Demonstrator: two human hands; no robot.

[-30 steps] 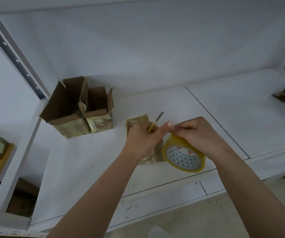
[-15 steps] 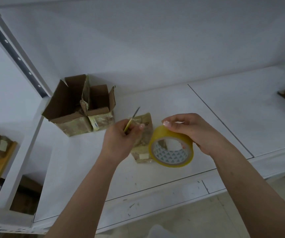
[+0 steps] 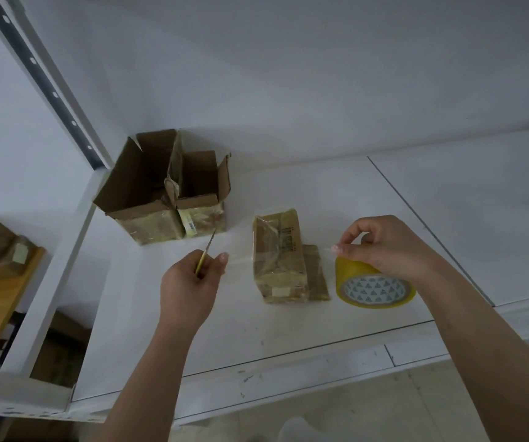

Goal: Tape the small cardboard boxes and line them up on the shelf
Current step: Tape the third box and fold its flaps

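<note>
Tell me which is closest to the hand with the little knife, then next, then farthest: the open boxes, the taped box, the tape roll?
From the left hand:
1. Open boxes, behind it, toward the wall.
2. Taped box, to its right; nearly as close, so hard to call.
3. Tape roll, farthest right, under the right hand.

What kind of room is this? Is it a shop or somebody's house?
Probably a storeroom or packing area, not a home. There is a bare white metal shelf with a slotted upright post, open cardboard boxes on it, and a hand holding a roll of packing tape.
</note>
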